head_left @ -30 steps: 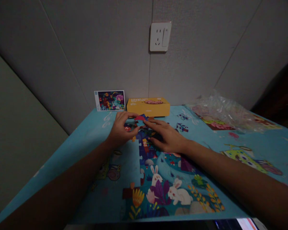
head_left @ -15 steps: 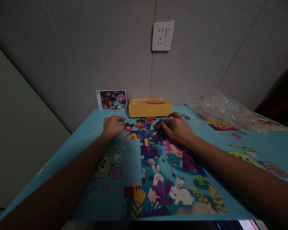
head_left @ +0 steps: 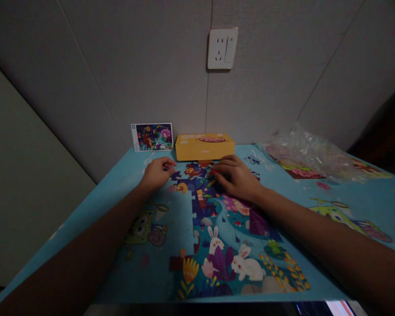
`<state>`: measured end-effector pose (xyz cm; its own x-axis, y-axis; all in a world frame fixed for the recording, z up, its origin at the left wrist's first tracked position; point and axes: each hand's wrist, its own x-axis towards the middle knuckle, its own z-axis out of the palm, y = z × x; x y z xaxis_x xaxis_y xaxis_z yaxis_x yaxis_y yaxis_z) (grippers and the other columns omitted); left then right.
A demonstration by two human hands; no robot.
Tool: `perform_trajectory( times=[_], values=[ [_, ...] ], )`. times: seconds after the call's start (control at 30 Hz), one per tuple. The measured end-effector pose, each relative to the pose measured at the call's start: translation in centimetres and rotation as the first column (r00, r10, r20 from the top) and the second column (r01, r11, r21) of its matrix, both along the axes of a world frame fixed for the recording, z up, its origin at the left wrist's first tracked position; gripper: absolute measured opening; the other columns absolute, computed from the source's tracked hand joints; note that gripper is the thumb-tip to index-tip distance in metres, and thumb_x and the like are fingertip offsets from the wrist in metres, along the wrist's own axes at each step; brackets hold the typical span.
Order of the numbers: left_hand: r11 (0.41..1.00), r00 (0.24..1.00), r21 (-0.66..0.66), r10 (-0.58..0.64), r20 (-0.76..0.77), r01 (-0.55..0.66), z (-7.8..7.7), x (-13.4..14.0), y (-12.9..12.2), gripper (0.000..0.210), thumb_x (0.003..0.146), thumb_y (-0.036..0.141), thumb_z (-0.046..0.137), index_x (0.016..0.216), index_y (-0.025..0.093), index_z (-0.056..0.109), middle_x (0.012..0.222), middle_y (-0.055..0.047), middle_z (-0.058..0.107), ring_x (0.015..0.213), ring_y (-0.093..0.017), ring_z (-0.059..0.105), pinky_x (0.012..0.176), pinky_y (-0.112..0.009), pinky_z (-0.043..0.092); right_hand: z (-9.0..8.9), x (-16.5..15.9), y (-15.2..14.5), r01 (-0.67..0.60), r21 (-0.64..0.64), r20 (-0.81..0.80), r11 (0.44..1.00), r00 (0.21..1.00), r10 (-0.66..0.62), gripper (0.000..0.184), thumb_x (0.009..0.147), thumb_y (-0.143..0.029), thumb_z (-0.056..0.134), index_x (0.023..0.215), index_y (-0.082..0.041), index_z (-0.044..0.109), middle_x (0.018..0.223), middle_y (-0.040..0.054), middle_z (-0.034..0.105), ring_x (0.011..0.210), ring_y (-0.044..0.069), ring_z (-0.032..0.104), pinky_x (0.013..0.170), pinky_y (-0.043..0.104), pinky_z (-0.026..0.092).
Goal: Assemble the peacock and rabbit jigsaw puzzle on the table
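A partly joined jigsaw puzzle with rabbits, flowers and a stream lies on the table. My left hand is just beyond its upper left part, thumb and fingers pinched on a small dark puzzle piece. Beside those fingertips lies another dark blue piece. Over the upper right part of the puzzle, my right hand is curled, its fingers closed on a dark and red puzzle piece that they mostly cover. Between the hands are loose orange and purple pieces.
A yellow box stands against the wall, with a picture card leaning left of it. Clear plastic wrapping covers printed sheets at the right. The blue cartoon tablecloth covers the table. A wall socket is above.
My left hand has gone from spread fingers beside a red-patterned piece to a pinch, slightly to the right. My right hand has shifted slightly left, its fingers curling more.
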<state>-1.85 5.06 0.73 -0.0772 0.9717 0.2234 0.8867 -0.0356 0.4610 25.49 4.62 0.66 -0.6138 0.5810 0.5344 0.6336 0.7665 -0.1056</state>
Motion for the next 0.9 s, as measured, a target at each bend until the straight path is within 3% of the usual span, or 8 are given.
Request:
perform_trajectory(
  times=[0.1, 0.2, 0.27, 0.4, 0.53, 0.63, 0.73, 0.9],
  values=[
    [0.998, 0.998, 0.007, 0.066, -0.018, -0.066, 0.4, -0.5, -0.1, 0.027, 0.078, 0.034, 0.060, 0.101, 0.023, 0.070, 0.101, -0.008, 0.071, 0.101, -0.030, 0.063, 0.091, -0.046, 0.044, -0.1, -0.3, -0.3, -0.070, 0.001, -0.010, 0.998, 0.998, 0.070, 0.029, 0.090, -0.024, 0.049, 0.104, -0.017, 0.073, 0.106, 0.0069, 0.072, 0.107, 0.026, 0.055, 0.095, 0.043, 0.042],
    [0.993, 0.992, -0.024, 0.114, -0.054, -0.115, 0.5, -1.2, -0.3, 0.036, 0.066, 0.045, 0.072, 0.093, 0.021, 0.071, 0.108, -0.015, 0.068, 0.110, -0.044, 0.056, 0.094, -0.060, 0.036, -0.1, -0.4, -0.3, -0.077, -0.008, -0.008, 0.997, 0.997, 0.077, 0.028, 0.089, -0.025, 0.050, 0.102, -0.017, 0.073, 0.107, 0.0072, 0.072, 0.107, 0.026, 0.055, 0.094, 0.043, 0.043],
    [0.992, 0.992, -0.053, 0.115, -0.049, -0.118, 0.3, -1.6, -0.3, 0.038, 0.058, 0.044, 0.077, 0.087, 0.020, 0.070, 0.108, -0.016, 0.068, 0.109, -0.046, 0.056, 0.092, -0.062, 0.037, -0.1, -0.3, -0.2, -0.072, -0.022, 0.001, 0.997, 0.997, 0.072, 0.029, 0.089, -0.024, 0.049, 0.102, -0.017, 0.073, 0.106, 0.0077, 0.072, 0.105, 0.025, 0.057, 0.095, 0.043, 0.042],
    [0.991, 0.992, -0.071, 0.115, 0.059, -0.111, 0.0, -2.0, 0.0, 0.041, 0.057, 0.035, 0.078, 0.092, 0.016, 0.065, 0.089, -0.012, 0.071, 0.086, -0.035, 0.066, 0.077, -0.047, 0.050, 0.0, 0.0, -0.1, -0.064, -0.034, -0.001, 0.997, 0.998, 0.064, 0.030, 0.090, -0.022, 0.046, 0.101, -0.015, 0.073, 0.102, 0.0096, 0.073, 0.099, 0.024, 0.060, 0.095, 0.042, 0.042],
    [0.999, 0.973, 0.002, 0.050, 0.226, -0.052, 0.1, -0.9, 0.0, 0.032, 0.074, 0.033, 0.065, 0.101, 0.016, 0.064, 0.087, -0.007, 0.073, 0.076, -0.022, 0.069, 0.069, -0.032, 0.053, 0.1, 0.0, -0.3, -0.075, -0.023, -0.072, 0.997, 0.995, 0.073, 0.033, 0.088, -0.022, 0.048, 0.110, -0.011, 0.071, 0.100, 0.0125, 0.073, 0.098, 0.027, 0.059, 0.090, 0.044, 0.046],
    [0.994, 0.877, 0.060, -0.112, 0.467, 0.095, 0.3, 0.7, -0.8, 0.031, 0.075, 0.038, 0.066, 0.095, 0.015, 0.070, 0.088, -0.007, 0.075, 0.077, -0.020, 0.070, 0.069, -0.028, 0.055, 0.2, -0.1, -0.9, -0.183, -0.024, -0.077, 0.983, 0.980, 0.181, 0.045, 0.087, -0.023, 0.050, 0.128, -0.010, 0.061, 0.113, 0.0168, 0.067, 0.107, 0.029, 0.058, 0.092, 0.047, 0.047],
    [0.967, 0.745, 0.060, -0.231, 0.626, 0.249, 0.5, 2.1, -2.0, 0.036, 0.070, 0.042, 0.073, 0.093, 0.014, 0.075, 0.082, -0.007, 0.075, 0.069, -0.020, 0.068, 0.058, -0.027, 0.055, 0.4, -0.4, -1.5, -0.316, -0.047, -0.026, 0.948, 0.949, 0.315, 0.053, 0.087, -0.024, 0.050, 0.138, -0.011, 0.051, 0.126, 0.0190, 0.060, 0.115, 0.028, 0.055, 0.095, 0.047, 0.046],
    [0.939, 0.718, -0.020, -0.248, 0.651, 0.342, 0.8, 2.6, -3.0, 0.048, 0.075, 0.046, 0.071, 0.113, 0.017, 0.072, 0.083, -0.007, 0.075, 0.057, -0.015, 0.064, 0.041, -0.021, 0.046, 0.5, -0.4, -1.6, -0.378, -0.056, 0.021, 0.924, 0.925, 0.379, 0.054, 0.085, -0.023, 0.049, 0.138, -0.010, 0.051, 0.135, 0.0180, 0.055, 0.125, 0.028, 0.051, 0.100, 0.046, 0.043]
  ],
)
